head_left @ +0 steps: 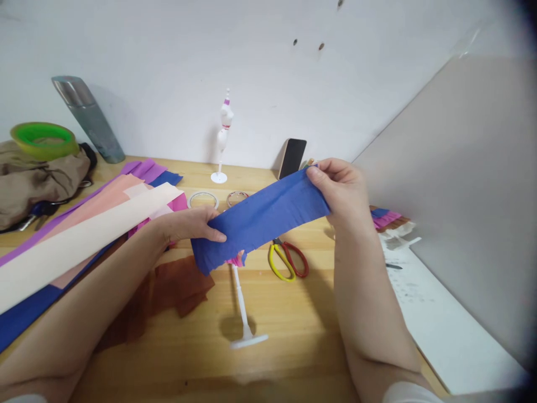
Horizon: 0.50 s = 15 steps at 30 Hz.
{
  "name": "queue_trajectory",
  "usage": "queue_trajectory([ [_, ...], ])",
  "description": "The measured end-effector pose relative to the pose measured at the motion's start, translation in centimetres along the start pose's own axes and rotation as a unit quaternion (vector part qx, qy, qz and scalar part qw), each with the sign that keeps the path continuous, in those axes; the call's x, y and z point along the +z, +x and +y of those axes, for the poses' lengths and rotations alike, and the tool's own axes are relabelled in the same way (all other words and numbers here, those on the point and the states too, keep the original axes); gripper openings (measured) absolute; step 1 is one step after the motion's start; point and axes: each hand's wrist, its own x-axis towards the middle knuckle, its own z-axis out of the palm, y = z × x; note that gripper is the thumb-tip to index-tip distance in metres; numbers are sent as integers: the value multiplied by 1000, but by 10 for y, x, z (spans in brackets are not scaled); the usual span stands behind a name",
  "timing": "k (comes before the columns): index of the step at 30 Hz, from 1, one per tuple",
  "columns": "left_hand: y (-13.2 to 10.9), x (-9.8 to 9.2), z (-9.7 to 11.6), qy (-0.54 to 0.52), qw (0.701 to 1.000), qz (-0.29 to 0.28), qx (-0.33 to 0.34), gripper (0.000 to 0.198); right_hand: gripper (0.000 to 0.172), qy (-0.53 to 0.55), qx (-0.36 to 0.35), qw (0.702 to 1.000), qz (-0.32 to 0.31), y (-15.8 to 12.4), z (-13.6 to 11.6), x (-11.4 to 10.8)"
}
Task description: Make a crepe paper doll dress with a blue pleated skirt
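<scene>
A strip of blue crepe paper [262, 215] stretches between my two hands above the wooden table [293, 330]. My left hand [191, 224] pinches its lower left end. My right hand [342, 187] grips its upper right end, fingers closed round the edge. Under the strip stands a small white mannequin stand [243, 310] with a bit of pink paper at its top, mostly hidden by the blue strip. A brown crepe piece [176, 288] lies under my left forearm.
Scissors with yellow and red handles [288, 261] lie behind the strip. Stacked paper sheets in cream, pink, purple and blue [79, 235] cover the left. A second white mannequin [224, 137], two tape rolls [203, 199], a phone [292, 158] and a grey board [465, 190] are further back and right.
</scene>
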Motion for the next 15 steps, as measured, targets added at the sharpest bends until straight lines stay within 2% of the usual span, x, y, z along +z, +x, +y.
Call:
queue_trajectory([
  [3, 1, 2, 0, -7, 1000, -2, 9, 13, 14, -18, -35, 999, -1, -3, -2, 1],
  [6, 0, 9, 4, -50, 998, -20, 29, 19, 14, -72, -129, 989, -29, -15, -9, 10],
  [9, -3, 18, 10, -104, 994, -8, 30, 29, 13, -116, -234, 964, -54, -33, -22, 23],
  [11, -4, 24, 14, -157, 987, 4, 36, 38, 11, -112, -251, 959, -70, -47, -33, 30],
  [13, -3, 31, 18, -217, 973, 48, 60, 39, 12, -88, -249, 959, -104, -61, -41, 37],
  [15, 0, 37, 20, -283, 946, 133, 88, 26, 11, -88, -242, 952, -162, -75, -45, 45],
])
